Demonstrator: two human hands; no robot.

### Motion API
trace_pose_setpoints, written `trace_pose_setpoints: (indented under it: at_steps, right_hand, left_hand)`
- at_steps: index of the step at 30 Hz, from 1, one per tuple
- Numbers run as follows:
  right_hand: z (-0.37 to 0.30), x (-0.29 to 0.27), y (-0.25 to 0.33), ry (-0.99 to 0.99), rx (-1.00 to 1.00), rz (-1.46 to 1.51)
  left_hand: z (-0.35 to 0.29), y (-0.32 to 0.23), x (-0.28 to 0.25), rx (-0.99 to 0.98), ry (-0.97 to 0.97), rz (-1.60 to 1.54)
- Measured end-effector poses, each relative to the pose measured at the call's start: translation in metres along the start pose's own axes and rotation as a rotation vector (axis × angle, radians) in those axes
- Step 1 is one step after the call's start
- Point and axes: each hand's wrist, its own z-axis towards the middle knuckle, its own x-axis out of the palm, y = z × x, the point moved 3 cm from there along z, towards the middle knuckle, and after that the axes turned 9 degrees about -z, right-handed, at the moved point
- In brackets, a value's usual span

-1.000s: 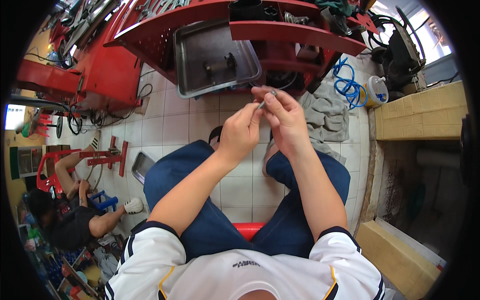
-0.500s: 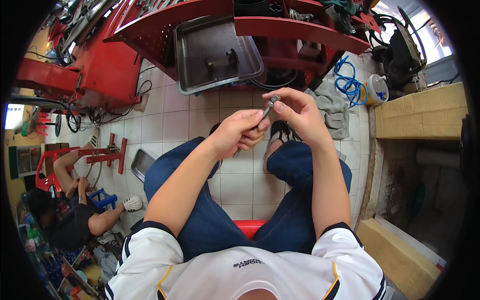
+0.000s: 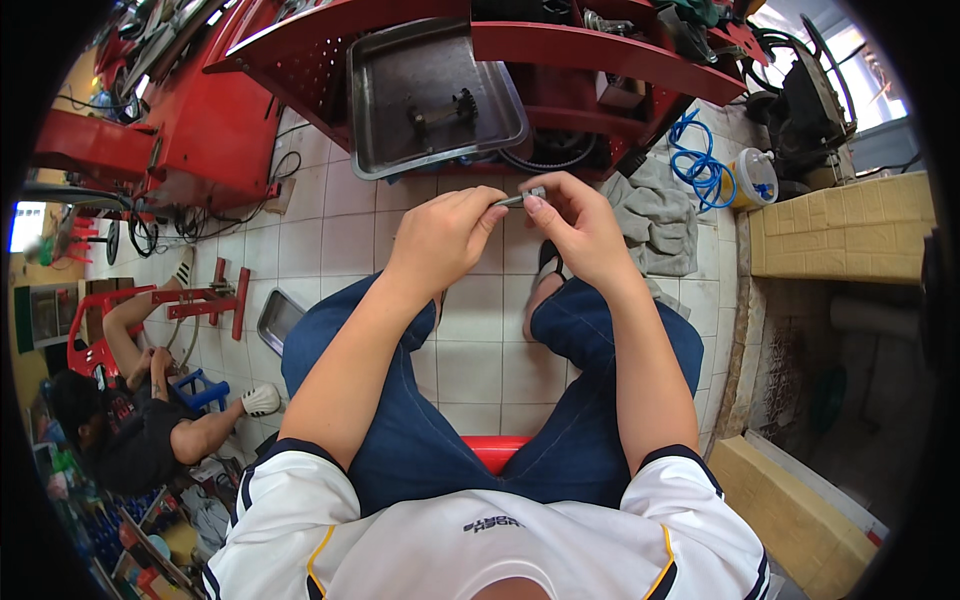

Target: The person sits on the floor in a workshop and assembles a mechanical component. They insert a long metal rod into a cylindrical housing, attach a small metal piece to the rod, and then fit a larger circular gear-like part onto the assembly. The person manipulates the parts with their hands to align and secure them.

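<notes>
Between my hands, just beyond my knees, is a slim grey metal bolt (image 3: 513, 200) with a wider head at its right end. My left hand (image 3: 440, 235) grips the shank, back of the hand upward, so most of that end is hidden. At the head, the thumb and fingers of my right hand (image 3: 582, 228) pinch it. Past my hands, a dark shaft with a toothed gear (image 3: 440, 115) lies in a metal tray (image 3: 375, 150).
A red tool cart (image 3: 600, 50) stands ahead. At right are a grey cloth (image 3: 655, 225), a coiled blue hose (image 3: 700, 165), a white tub (image 3: 752, 178) and a cardboard box (image 3: 850, 225). Leftward, a person (image 3: 140, 430) sits low near a red metal stand (image 3: 215, 300) and small tray (image 3: 280, 320).
The bolt has turned from steeply slanted to nearly level. My left hand has rolled over, back upward, and moved a little left and away from me. The right hand stays at the head.
</notes>
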Motion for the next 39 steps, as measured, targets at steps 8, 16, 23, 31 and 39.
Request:
trace_pose_setpoints:
  at_steps: [8, 16, 23, 31, 39]
  right_hand:
    - [0.002, -0.017, -0.005, 0.246, 0.273, 0.31]
    - [0.003, -0.006, 0.009, -0.112, -0.007, 0.06]
    - [-0.006, -0.013, 0.028, 0.045, -0.257, -0.627]
    - [-0.007, -0.003, 0.024, 0.097, -0.342, -0.586]
    - [-0.006, 0.001, 0.023, -0.026, -0.183, -0.414]
  left_hand:
    - [-0.004, 0.002, 0.006, -0.104, -0.111, -0.116]
    - [0.0, 0.008, -0.003, -0.116, -0.058, -0.087]
    - [-0.003, 0.014, 0.0, -0.135, 0.185, -0.13]
    - [-0.007, 0.033, 0.011, -0.344, 0.51, -0.658]
    - [-0.003, 0.01, 0.003, -0.036, 0.187, -0.161]
